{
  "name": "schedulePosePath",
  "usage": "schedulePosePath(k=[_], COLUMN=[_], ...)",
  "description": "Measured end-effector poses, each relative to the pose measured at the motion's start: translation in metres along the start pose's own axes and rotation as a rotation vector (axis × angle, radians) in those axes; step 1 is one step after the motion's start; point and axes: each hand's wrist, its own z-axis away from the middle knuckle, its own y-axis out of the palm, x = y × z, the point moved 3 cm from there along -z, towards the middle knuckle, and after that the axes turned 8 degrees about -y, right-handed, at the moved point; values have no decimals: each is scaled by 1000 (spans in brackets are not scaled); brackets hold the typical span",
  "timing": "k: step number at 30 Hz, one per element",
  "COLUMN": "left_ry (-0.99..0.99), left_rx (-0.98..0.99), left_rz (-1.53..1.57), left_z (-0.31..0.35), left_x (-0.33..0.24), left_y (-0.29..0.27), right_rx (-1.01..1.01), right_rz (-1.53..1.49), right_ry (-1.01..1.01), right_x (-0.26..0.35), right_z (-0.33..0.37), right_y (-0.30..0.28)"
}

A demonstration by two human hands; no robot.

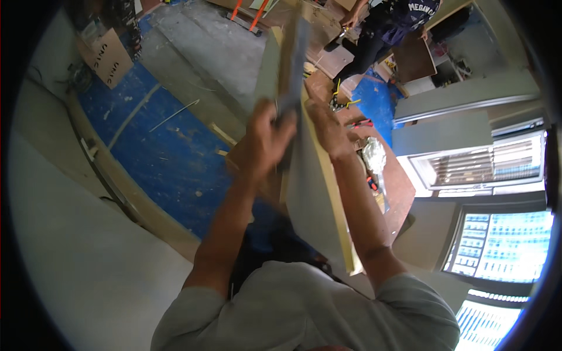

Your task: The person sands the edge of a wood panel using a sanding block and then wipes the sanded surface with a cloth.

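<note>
A pale panel [313, 205] with a light yellowish edge runs away from my body, between my arms. My left hand [266, 140] is closed around a long, narrow dark grey tool [295, 64] that points away from me. Motion smears both, so I cannot tell the tool's exact kind. On the panel's right edge, my right hand [326, 126] grips with its fingers bent over it, close beside the tool. The far end of the panel is partly hidden behind the tool and my hands.
Right of the panel, a brown board [401, 193] carries crumpled foil [373, 153] and hand tools. Another person [380, 35] stands at the far right. Blue sheeting [158, 152] covers the floor at left, near a cardboard piece [108, 58]. Windows [497, 245] line the right wall.
</note>
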Motion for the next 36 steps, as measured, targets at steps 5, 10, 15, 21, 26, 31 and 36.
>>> schedulePosePath(k=[5, 10, 15, 21, 26, 31, 36], left_ry=[-303, -593, -590, -546, -579, -580, -622], left_rx=[-93, -64, 8, -22, -72, -8, -46], left_rz=[549, 1012, 998, 988, 969, 997, 984], left_z=[-63, 5, 36, 39, 43, 45, 49], left_x=[35, 16, 46, 41, 45, 37, 55], left_y=[-16, -18, -30, -36, -43, -40, -43], right_rx=[25, -45, 25, -85, -81, -65, -105], right_rz=[32, -169, -324, -230, -53, -103, -81], right_ry=[-53, 39, 95, -205, -315, -311, -354], right_x=[3, 16, 27, 10, 29, 34, 32], right_z=[0, 4, 17, 49, 90, 110, 99], right_y=[9, 21, 31, 52, 45, 40, 38])
